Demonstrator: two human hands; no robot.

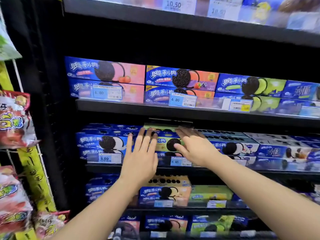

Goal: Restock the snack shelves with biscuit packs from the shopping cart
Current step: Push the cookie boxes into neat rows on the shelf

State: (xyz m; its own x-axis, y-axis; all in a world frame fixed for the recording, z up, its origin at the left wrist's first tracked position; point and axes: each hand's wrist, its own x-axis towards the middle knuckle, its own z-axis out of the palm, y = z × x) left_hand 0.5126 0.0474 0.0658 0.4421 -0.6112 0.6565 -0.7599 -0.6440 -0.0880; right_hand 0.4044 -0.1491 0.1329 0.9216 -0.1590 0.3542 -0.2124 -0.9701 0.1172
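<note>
left grip (141, 153) and right grip (194, 149), fingers straight and spread, press flat against the left and right of the green biscuit pack (163, 146).

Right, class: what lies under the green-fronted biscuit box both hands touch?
Under the green-fronted biscuit box a blue pack shows; the left hand, right hand and a 6.80 price tag cover most of it.
</note>
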